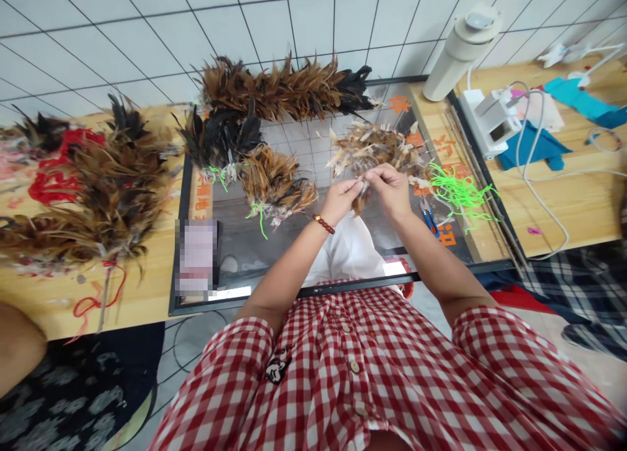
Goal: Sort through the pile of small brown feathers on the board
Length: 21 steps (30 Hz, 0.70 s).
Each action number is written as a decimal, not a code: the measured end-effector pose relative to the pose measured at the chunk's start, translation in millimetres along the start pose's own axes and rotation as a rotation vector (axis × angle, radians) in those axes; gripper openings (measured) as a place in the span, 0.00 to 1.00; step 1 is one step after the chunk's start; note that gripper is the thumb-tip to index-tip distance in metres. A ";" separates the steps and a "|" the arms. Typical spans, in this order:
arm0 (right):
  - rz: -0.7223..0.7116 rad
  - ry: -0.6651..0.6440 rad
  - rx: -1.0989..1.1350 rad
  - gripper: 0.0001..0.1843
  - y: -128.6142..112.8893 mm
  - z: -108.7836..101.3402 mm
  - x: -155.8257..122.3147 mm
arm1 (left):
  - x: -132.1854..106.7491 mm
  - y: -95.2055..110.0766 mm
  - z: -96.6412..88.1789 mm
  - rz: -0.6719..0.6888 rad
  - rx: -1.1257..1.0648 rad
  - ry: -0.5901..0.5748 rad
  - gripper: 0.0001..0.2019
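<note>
My left hand (343, 200) and my right hand (390, 186) meet over the glass tabletop, fingers pinched together. Between them is a small brown feather tuft (360, 203), its tips pointing down; both hands seem closed on its base. Just beyond lies a loose heap of pale brown feathers (377, 147). To the left are a brown feather bundle (274, 180) and a black one (225, 134), each with bright green string. Beside my right hand lie a pile of green strings (460, 190) and blue-handled pliers (430, 217).
A long feather garland (279, 89) lies along the back by the tiled wall. More feathers (112, 196) and red string (68, 164) cover the left table. A white bottle (460, 53), a power strip (492, 121) with cables, and blue cloth (531, 147) stand right. A phone-like object (197, 255) lies front left.
</note>
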State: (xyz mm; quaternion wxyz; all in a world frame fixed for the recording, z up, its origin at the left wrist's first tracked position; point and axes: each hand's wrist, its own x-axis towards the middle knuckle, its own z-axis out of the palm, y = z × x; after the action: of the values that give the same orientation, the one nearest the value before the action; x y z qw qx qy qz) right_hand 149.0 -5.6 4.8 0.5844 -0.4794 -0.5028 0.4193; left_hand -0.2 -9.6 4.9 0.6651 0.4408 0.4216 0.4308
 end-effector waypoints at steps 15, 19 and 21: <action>-0.026 -0.079 0.049 0.32 -6.1 -4.8 5.8 | 1.1 6.7 -4.5 0.092 -0.119 0.101 0.06; -0.074 -0.081 -0.036 0.33 -8.1 -2.1 1.4 | 0.3 8.5 -4.0 0.042 -0.126 0.020 0.13; -0.016 -0.100 -0.002 0.34 -9.1 0.4 -2.2 | -2.2 9.4 -2.7 -0.047 -0.144 -0.075 0.19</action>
State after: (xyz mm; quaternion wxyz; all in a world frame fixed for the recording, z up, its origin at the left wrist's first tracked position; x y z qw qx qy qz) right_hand 148.3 -9.5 13.3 0.5612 -0.4545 -0.5358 0.4376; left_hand -5.3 -8.8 13.5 0.7203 0.3978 0.3745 0.4274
